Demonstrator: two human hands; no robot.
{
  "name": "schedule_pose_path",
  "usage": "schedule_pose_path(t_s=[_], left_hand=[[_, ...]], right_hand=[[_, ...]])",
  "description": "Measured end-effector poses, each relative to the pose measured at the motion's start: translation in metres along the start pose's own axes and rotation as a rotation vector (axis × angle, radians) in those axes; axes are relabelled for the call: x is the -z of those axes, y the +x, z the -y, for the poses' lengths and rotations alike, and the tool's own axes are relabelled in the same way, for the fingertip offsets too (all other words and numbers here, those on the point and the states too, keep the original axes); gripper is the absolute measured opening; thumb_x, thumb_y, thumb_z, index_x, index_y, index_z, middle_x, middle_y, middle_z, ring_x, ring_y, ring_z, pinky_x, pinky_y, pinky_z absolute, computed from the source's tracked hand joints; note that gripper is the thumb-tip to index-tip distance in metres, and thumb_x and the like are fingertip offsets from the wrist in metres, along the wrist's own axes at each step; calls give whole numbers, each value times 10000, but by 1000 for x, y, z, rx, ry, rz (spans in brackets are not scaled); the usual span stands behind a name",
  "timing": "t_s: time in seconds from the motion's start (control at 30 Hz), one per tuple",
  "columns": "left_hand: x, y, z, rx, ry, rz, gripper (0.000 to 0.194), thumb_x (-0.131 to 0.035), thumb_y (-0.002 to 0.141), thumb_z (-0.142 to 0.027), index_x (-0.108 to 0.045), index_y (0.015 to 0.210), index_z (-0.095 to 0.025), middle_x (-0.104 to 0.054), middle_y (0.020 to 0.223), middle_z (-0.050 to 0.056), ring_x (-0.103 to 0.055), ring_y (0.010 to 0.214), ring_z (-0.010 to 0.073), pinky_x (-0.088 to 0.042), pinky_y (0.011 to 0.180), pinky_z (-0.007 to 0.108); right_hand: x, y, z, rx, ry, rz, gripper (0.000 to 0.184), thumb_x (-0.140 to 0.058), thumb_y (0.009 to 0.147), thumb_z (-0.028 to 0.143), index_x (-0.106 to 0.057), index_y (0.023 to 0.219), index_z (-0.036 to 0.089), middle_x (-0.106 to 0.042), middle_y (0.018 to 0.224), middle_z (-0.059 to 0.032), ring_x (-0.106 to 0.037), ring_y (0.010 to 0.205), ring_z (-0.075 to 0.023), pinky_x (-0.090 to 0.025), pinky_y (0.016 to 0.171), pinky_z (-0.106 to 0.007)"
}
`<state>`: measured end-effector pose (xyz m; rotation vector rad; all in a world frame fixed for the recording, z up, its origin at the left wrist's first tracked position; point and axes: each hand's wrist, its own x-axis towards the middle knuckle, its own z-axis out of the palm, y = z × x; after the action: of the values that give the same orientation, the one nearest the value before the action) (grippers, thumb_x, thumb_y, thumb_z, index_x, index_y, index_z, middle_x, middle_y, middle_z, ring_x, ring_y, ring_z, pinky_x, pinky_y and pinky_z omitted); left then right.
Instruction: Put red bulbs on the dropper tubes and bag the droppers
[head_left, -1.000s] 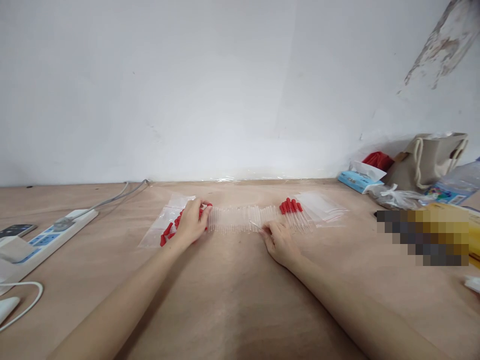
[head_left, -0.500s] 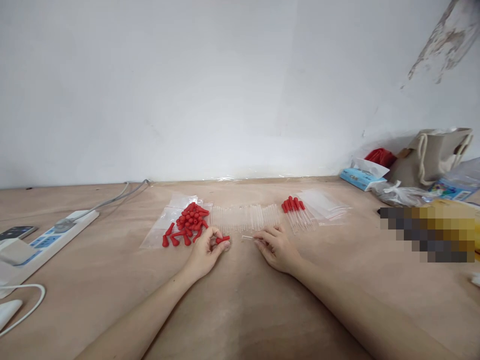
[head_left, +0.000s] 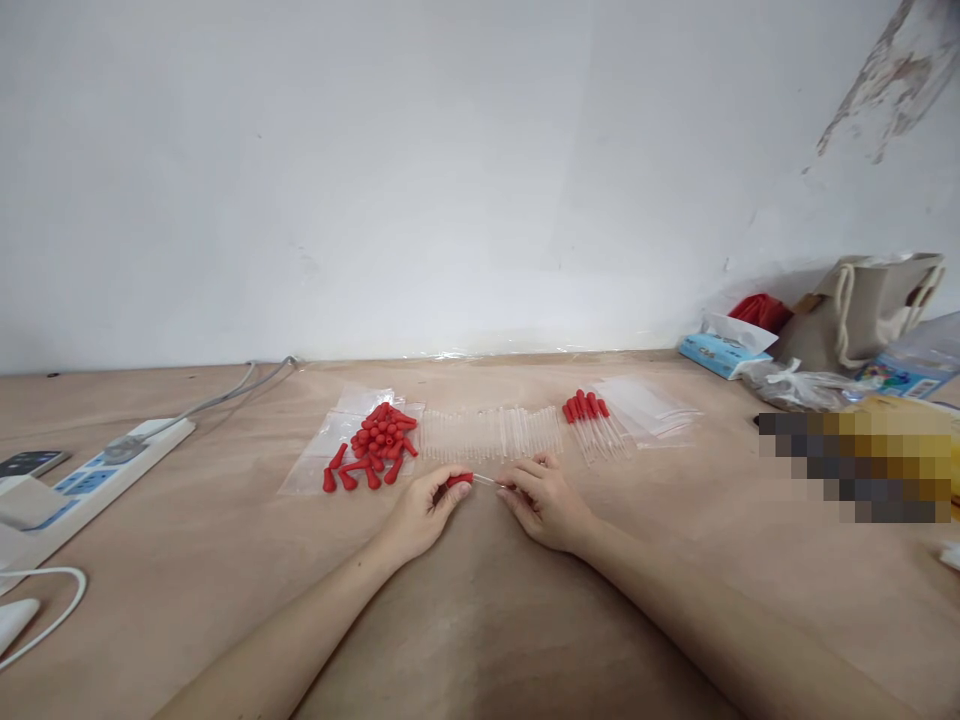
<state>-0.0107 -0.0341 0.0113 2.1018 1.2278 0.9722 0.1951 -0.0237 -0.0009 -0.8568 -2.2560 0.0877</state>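
Observation:
Between thumb and fingers, my left hand (head_left: 424, 507) pinches a red rubber bulb (head_left: 460, 480). My right hand (head_left: 546, 503) is closed on a thin glass dropper tube (head_left: 487, 481), whose left end meets the bulb's mouth; how far it goes in I cannot tell. Behind my hands lies a row of loose clear tubes (head_left: 487, 434). Left of it, a pile of red bulbs (head_left: 382, 435) rests on clear plastic bags (head_left: 311, 460). To the right, several droppers with red bulbs fitted (head_left: 589, 408) lie side by side.
More clear bags (head_left: 649, 410) lie right of the droppers. A white power strip (head_left: 97, 485) with cables and a phone (head_left: 34, 464) sit at the left. A blue tissue pack (head_left: 724, 355), a canvas bag (head_left: 862, 310) and plastic bags crowd the right, before a white wall.
My left hand has moved right with the red bulb, closing the gap to my right hand. The bulb and the glass tube, apart before, now meet end to end.

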Motion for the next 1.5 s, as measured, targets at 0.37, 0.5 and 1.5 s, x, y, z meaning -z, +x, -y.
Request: schedule_pose_path(t_s=[0.37, 0.5, 1.5], left_hand=[[1, -4, -8, -60, 52, 157, 217, -404, 857, -289, -599, 841, -197, -614, 776, 8, -545, 737, 153, -416, 686, 253], [1, -4, -12, -97, 113, 153, 215, -414, 856, -286, -608, 814, -202, -617, 760, 9, -545, 734, 154, -409, 687, 254], [3, -7, 0, -50, 272, -118, 380, -508, 797, -262, -408, 1161, -230, -531, 965, 38, -515, 770, 155, -446, 660, 284]], right_hand=[[5, 0, -14, 77, 26, 97, 198, -448, 842, 193, -606, 952, 238, -631, 799, -11, -554, 712, -111, -278, 742, -304], [7, 0, -12, 123, -84, 95, 191, -444, 837, 194, -619, 905, 223, -613, 754, -10, -526, 654, -104, -264, 688, -292], [48, 7, -57, -558, -316, -219, 255, -431, 807, 325, -648, 771, 197, -645, 756, -40, -552, 708, -164, -313, 657, -279]])
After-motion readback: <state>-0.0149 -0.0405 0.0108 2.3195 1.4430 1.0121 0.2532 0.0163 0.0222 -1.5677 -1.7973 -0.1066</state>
